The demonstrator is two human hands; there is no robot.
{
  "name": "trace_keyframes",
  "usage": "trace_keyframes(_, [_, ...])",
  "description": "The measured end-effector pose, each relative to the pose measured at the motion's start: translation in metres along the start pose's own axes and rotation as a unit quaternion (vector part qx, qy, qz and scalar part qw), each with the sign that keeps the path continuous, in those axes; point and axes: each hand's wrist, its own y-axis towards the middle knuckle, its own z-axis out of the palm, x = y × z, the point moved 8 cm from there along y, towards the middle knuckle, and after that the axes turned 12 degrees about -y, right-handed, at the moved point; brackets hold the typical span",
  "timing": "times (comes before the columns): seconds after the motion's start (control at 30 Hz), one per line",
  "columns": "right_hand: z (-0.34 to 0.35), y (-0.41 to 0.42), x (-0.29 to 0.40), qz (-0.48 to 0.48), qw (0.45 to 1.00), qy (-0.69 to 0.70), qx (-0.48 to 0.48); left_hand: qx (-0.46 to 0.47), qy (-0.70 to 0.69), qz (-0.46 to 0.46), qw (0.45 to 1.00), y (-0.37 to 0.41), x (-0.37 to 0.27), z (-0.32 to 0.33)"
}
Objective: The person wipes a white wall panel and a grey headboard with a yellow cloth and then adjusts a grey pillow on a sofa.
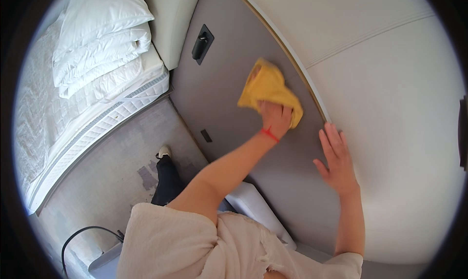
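My left hand, with a red cord at its wrist, presses a yellow cloth against the grey wall panel. Folds of the cloth hide part of the fingers, and its upper end is a little blurred. To the right, my right hand is laid flat with its fingers apart and holds nothing. Its fingertips reach the lower visible end of the pale and brass-coloured trim, where the grey panel meets the cream wall surface.
A black wall lamp and a small black fitting sit on the panel. At left, a white mattress carries a folded duvet and a pillow. Below are a pale padded piece and a black cable.
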Motion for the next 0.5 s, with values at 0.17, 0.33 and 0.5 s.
trace_keyframes(0.17, [-0.006,0.092,-0.005,-0.03,0.999,-0.002,-0.013,-0.069,0.057,0.031,0.996,0.151,0.021,-0.054])
trace_keyframes(0.33, [0.007,0.182,0.01,-0.09,0.995,0.036,-0.018,-0.132,-0.021,-0.125,0.983,0.094,0.114,-0.103])
trace_keyframes(0.5, [0.009,0.206,0.004,-0.049,0.993,0.112,-0.003,-0.061,0.011,-0.246,0.967,0.012,0.116,-0.073])
